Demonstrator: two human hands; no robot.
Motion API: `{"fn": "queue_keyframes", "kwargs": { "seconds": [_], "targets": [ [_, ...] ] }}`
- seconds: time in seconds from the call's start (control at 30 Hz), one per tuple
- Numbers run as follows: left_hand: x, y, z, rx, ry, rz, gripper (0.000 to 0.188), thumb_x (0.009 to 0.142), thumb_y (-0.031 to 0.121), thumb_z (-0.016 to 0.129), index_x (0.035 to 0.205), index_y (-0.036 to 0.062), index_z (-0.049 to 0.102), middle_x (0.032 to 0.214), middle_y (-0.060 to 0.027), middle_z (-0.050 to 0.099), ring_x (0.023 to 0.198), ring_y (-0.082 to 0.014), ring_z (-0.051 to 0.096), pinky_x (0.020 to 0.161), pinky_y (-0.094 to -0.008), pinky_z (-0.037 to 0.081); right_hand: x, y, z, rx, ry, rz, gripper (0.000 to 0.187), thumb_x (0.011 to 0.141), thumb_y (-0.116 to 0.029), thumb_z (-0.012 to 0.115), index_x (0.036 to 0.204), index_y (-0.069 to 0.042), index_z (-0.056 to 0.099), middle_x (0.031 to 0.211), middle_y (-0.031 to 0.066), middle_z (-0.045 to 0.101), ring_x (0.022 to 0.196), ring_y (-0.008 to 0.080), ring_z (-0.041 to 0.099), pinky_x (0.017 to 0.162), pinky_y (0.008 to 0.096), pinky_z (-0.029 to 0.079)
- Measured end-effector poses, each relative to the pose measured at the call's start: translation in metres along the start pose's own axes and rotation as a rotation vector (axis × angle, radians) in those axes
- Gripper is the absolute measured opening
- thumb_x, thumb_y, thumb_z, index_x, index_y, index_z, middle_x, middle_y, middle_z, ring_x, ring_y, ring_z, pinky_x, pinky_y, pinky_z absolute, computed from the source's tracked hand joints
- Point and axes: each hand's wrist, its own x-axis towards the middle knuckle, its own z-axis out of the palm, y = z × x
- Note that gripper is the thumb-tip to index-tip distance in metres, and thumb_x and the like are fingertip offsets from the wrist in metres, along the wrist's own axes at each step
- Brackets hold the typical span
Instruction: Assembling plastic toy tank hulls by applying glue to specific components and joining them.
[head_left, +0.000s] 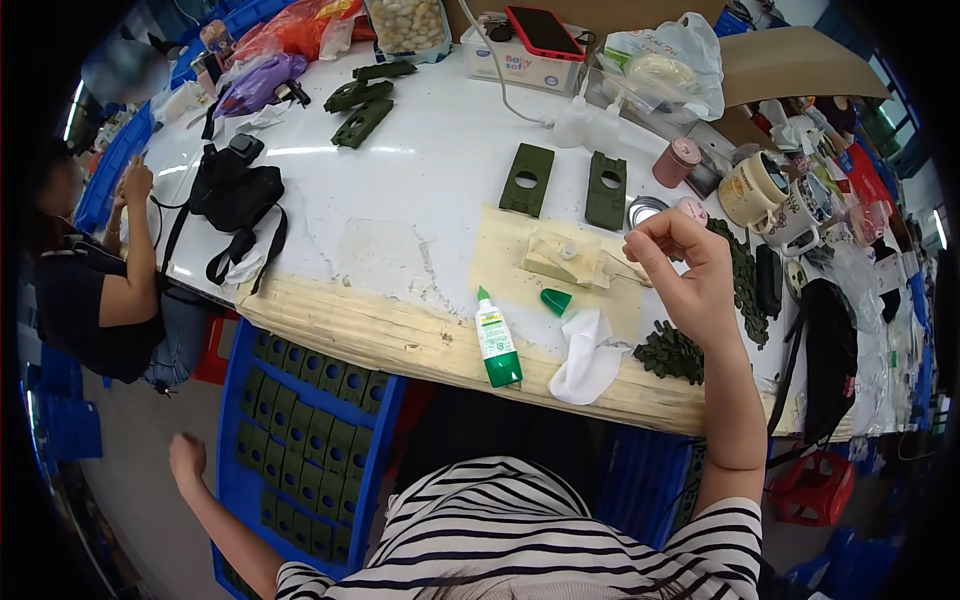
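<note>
My right hand (690,270) is raised over the right side of the table, thumb and fingers pinched; whatever is between the fingertips is too small to make out. Just below the fingertips, a thin stick-like piece (627,271) lies by a cream block (563,257). My left hand (187,458) hangs low, left of the blue crate, fingers curled, with nothing visible in it. A green-and-white glue bottle (497,340) lies uncapped near the front edge, beside a green cap (555,301) and a white cloth (585,360). Two dark green plastic parts with round holes (527,181) (606,190) lie behind the block.
Small green pieces (672,353) are heaped at the right. A blue crate (385,420) of green parts stands below the table's edge. A black harness (235,190), mugs (752,190), white bottles (572,122) and a red phone (545,32) surround the workspace. Another person (120,280) sits left.
</note>
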Motion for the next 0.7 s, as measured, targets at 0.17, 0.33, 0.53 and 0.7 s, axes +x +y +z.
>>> {"fn": "queue_keyframes", "kwargs": {
  "seconds": [0.17, 0.33, 0.53, 0.7],
  "targets": [
    [-0.082, 0.199, -0.132, -0.995, 0.391, 0.822, 0.012, 0.092, 0.011, 0.058, 0.094, -0.0011, 0.058, 0.079, -0.0054, 0.062, 0.074, -0.0084, 0.058, 0.068, -0.0243, 0.047, 0.003, 0.004, 0.007, 0.005, -0.025, -0.02, 0.016, 0.087, -0.01, 0.065, 0.081, 0.004, 0.062, 0.071, 0.0038, 0.062, 0.065, 0.0077, 0.057, 0.064, 0.0222, 0.047],
    [-0.166, 0.372, -0.171, -1.201, 0.233, 1.371, 0.027, 0.086, 0.015, 0.067, 0.073, 0.0015, 0.048, 0.068, -0.0049, 0.056, 0.063, -0.0119, 0.052, 0.062, -0.0268, 0.048, 0.007, 0.004, 0.005, 0.002, -0.002, -0.045, 0.015, 0.087, -0.01, 0.064, 0.08, 0.004, 0.062, 0.07, 0.0037, 0.062, 0.064, 0.0077, 0.057, 0.064, 0.0222, 0.048],
    [-0.206, 0.476, -0.185, -0.516, 0.243, 1.347, 0.047, 0.075, 0.044, 0.072, 0.079, -0.0004, 0.055, 0.084, -0.017, 0.065, 0.078, -0.0319, 0.063, 0.072, -0.0372, 0.051, 0.007, 0.005, -0.002, -0.007, 0.041, -0.053, 0.013, 0.085, -0.008, 0.065, 0.08, 0.003, 0.062, 0.069, 0.0037, 0.063, 0.063, 0.0081, 0.058, 0.064, 0.0221, 0.048],
    [-0.2, 0.487, -0.181, -0.32, 0.13, 1.385, 0.043, 0.074, 0.033, 0.071, 0.096, -0.0006, 0.056, 0.086, -0.0188, 0.065, 0.084, -0.0325, 0.065, 0.073, -0.0408, 0.051, 0.007, 0.005, -0.005, -0.027, 0.037, -0.083, 0.012, 0.084, -0.007, 0.066, 0.08, 0.003, 0.062, 0.069, 0.0041, 0.063, 0.064, 0.0083, 0.058, 0.063, 0.0223, 0.048]
  ]
}}
